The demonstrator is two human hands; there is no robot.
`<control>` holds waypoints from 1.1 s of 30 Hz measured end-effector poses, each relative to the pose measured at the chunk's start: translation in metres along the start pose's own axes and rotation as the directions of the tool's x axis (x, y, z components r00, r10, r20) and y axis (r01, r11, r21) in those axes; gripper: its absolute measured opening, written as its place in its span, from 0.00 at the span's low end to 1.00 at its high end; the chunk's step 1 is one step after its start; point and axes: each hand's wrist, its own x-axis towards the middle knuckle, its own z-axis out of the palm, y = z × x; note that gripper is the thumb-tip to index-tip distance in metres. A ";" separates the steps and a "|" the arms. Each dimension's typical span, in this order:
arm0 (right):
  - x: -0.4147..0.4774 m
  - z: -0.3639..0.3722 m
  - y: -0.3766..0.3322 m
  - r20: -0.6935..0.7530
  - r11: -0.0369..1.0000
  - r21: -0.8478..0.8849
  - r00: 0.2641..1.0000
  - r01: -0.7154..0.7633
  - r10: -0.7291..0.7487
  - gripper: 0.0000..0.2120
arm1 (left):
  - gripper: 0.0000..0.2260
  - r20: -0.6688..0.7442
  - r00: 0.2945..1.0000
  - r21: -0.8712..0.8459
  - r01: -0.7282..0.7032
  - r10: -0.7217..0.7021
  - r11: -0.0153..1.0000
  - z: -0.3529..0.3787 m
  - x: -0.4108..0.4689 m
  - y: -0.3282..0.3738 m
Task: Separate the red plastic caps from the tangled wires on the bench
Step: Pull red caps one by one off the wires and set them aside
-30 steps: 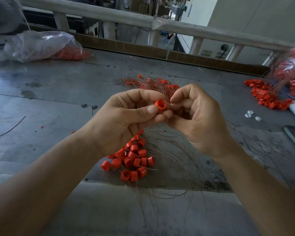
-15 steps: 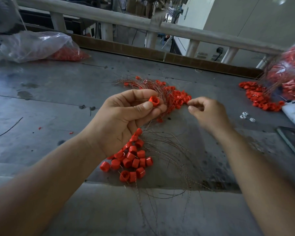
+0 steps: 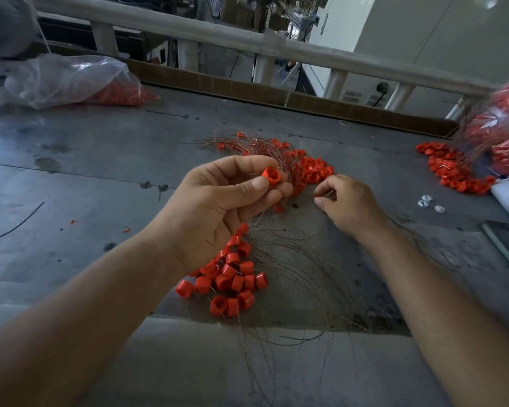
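1. Fingers (image 3: 253,187) of the left hand (image 3: 215,212) pinch one red cap (image 3: 271,176) between thumb tip and forefinger, with the other fingers curled beneath. The cap's open end faces the camera, and it is held up above the bench (image 3: 100,171).
2. Whether a wire is attached to that cap cannot be told.
3. The right hand (image 3: 353,207) sits just beside the left, low over the bench. Its fingers are curled, and the thumb and forefinger tips are close together. Thin strands pass by those tips, but whether they grip one cannot be told.
4. Behind both hands lies the tangle of wires (image 3: 265,151): thin coppery strands with many red caps caught among them, mostly on its right side.
5. Below the left hand, a heap of loose caps (image 3: 232,279) rests on the bench, the caps touching one another.
6. Bare wires (image 3: 300,259) fan out beside that heap, between the forearms.
7. At the far right a second heap of caps (image 3: 453,171) lies next to a full bag (image 3: 506,133) of red pieces.
8. At the far left sits a clear plastic bag (image 3: 71,80) with red pieces inside.
9. Small white pieces (image 3: 426,202) lie between the right hand and the second heap.
10. A pale rail (image 3: 247,39) runs along the bench's far side.
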 end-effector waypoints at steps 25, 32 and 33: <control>-0.042 -0.037 -0.056 0.045 0.517 0.856 0.997 -0.009 -0.057 0.07 | 0.08 -0.039 0.999 0.110 0.023 -0.018 0.994 -0.002 0.001 -0.004; -0.049 -0.037 -0.065 0.112 0.409 0.910 0.990 -0.068 -0.085 0.09 | 0.08 -0.026 0.999 0.150 0.044 -0.041 0.988 -0.002 0.002 -0.005; -0.049 -0.037 -0.065 0.135 0.390 0.916 0.987 -0.091 -0.086 0.09 | 0.08 -0.027 0.999 0.152 0.047 -0.043 0.987 -0.002 0.002 -0.005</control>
